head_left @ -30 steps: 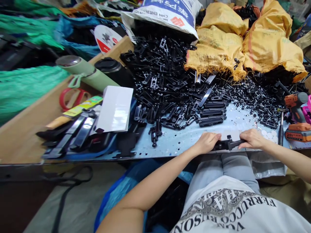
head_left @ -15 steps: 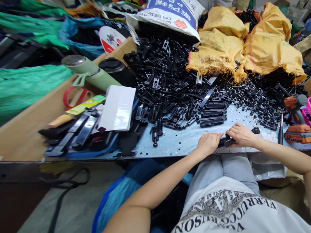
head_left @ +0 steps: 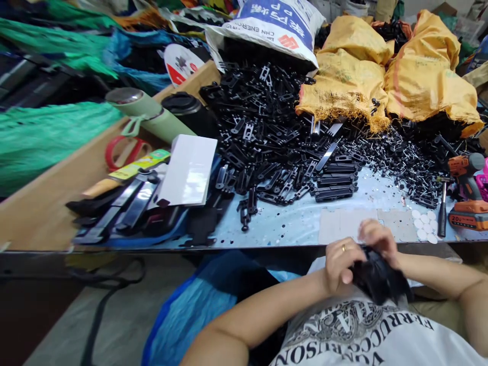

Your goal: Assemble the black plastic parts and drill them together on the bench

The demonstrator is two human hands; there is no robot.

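My left hand and my right hand are drawn back off the table, close to my chest, both gripping one black plastic part that is blurred by motion. A ring shows on a left finger. On the pale blue table beyond them lies a flat cardboard piece. Behind it sits a short stack of black assembled bars, and past that a big heap of loose black plastic clips.
An orange cordless drill and a hammer lie at the right, with white discs beside them. Yellow sacks and a white sack stand behind. A white card, red tape roll and green tube lie left.
Both hands lifted the black part off the table edge and pulled it back toward my body. The cardboard piece they covered now shows.
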